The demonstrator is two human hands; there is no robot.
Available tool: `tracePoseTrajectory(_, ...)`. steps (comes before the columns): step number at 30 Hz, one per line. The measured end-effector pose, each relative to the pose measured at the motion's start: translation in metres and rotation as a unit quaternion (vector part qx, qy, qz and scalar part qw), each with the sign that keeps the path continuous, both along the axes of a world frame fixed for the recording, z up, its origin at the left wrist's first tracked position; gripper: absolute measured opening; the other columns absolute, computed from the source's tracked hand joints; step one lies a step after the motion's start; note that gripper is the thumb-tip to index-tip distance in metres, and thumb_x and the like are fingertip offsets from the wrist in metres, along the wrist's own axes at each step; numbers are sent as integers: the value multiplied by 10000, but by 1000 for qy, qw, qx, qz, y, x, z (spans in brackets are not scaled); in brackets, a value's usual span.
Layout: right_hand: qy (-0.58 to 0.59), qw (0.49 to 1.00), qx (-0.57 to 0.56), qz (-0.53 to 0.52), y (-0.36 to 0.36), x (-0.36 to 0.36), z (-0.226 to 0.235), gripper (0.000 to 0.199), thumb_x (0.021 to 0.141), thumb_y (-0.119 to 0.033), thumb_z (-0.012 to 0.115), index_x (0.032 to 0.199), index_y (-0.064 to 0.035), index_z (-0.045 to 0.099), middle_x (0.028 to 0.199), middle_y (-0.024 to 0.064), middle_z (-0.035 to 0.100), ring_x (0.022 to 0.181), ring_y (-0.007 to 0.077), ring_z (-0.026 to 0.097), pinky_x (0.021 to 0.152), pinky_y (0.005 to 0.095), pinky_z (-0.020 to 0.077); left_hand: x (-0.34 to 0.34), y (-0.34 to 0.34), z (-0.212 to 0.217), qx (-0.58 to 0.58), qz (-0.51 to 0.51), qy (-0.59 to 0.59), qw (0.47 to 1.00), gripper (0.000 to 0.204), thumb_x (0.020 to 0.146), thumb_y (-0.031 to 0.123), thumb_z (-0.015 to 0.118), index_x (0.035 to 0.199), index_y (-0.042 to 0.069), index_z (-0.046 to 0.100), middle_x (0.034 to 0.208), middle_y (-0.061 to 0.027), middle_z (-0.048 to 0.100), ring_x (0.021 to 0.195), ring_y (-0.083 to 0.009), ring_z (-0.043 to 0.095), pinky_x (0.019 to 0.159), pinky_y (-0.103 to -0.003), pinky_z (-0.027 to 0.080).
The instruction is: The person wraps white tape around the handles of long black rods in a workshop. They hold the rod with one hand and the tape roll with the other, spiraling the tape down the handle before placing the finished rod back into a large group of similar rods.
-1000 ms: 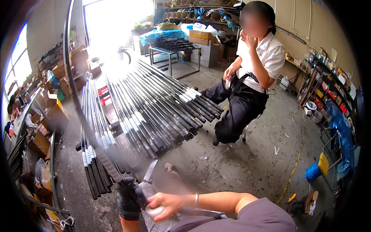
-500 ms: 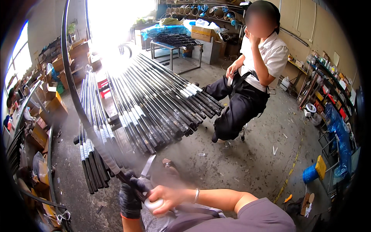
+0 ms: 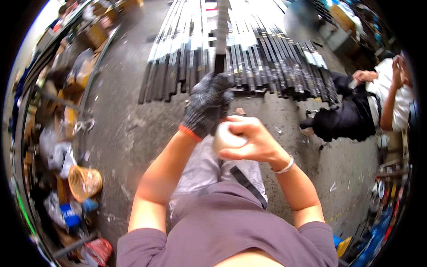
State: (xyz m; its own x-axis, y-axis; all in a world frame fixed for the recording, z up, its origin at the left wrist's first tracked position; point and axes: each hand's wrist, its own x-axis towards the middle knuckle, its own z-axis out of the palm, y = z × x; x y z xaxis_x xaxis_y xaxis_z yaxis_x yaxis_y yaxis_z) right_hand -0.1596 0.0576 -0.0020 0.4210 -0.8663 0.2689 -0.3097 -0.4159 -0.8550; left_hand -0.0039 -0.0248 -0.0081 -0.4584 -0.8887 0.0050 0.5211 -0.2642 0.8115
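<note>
Roll (image 3: pixel 229 139), white, held in the bare right hand (image 3: pixel 254 140), just beside the gloved left hand (image 3: pixel 206 104), which is closed round a rod (image 3: pixel 219 62). Beyond: rows of black rods (image 3: pixel 284 75); person (image 3: pixel 351 116) off to the right.

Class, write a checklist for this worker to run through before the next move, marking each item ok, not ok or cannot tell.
1. Left hand closed around the dark shaft: ok.
2. Right hand gripping the white roll: ok.
3. Both hands gloved: not ok, the right is bare.
4. Roll touching the shaft: cannot tell.
5. Roll's loose end located: cannot tell, blurred.
6. Co-worker apart from the shaft's visible length: ok, seated rightward.
</note>
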Motion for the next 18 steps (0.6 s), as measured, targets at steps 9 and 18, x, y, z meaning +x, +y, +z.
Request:
tracePoseTrajectory(9,-123,973,190,36,4,-10,-5,348,717,-179,811,835,87,621,1127,169,672,935,123,597,818,274,500,14,6,12,-37,-22,-127,991,425,948,488,589,956,64,620,619,14,516,489,-73,459,445,-233,386)
tracePoseTrajectory(18,-178,956,226,53,6,-14,-5,434,712,-177,819,1004,85,634,1062,98,662,915,103,588,825,259,491,7,6,13,84,-117,89,986,504,876,591,600,1023,109,598,709,12,561,512,-82,506,452,-222,431)
